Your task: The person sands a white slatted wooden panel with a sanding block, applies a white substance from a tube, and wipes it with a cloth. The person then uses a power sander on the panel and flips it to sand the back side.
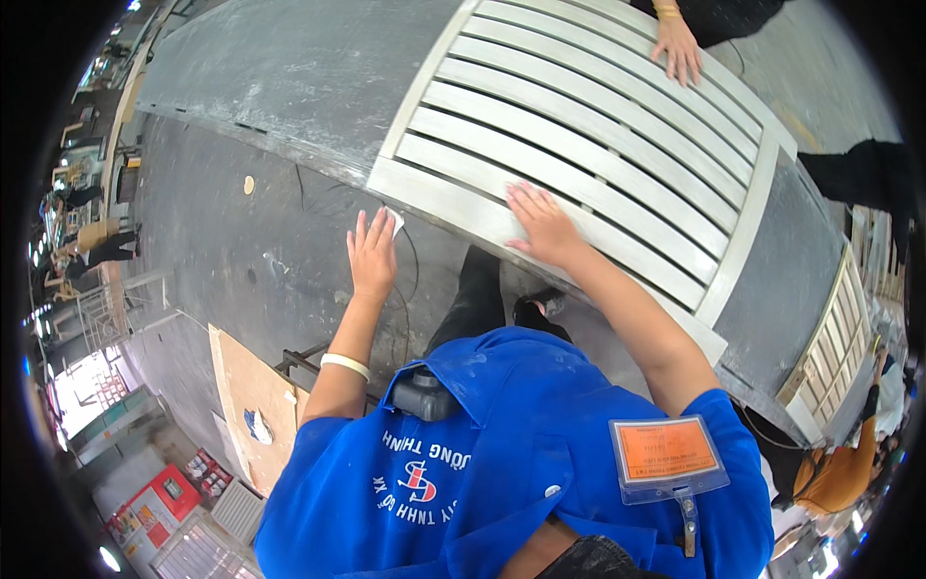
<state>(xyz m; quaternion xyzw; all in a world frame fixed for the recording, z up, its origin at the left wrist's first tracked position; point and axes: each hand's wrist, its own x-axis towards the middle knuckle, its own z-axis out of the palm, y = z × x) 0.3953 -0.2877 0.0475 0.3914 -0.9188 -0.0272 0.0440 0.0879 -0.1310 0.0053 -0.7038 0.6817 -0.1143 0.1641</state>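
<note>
A pale slatted wooden panel [579, 125] lies across a dark work table. My right hand [542, 224] rests flat on its near rail, fingers spread, with nothing visible in it. Close to the panel's near left corner is my left hand [371, 256], fingers stretched out along the edge. A small white sheet [396, 221], perhaps sandpaper or a cloth, sticks out from beneath its fingers; the rest of it is hidden. On the panel's far side lies another person's hand [678, 50].
The dark table top [299, 72] extends to the far left. Another slatted panel [831, 352] stands at the right. A cable [415, 261] hangs below my left hand. A plywood board [253, 405] is at lower left, and people work farther off.
</note>
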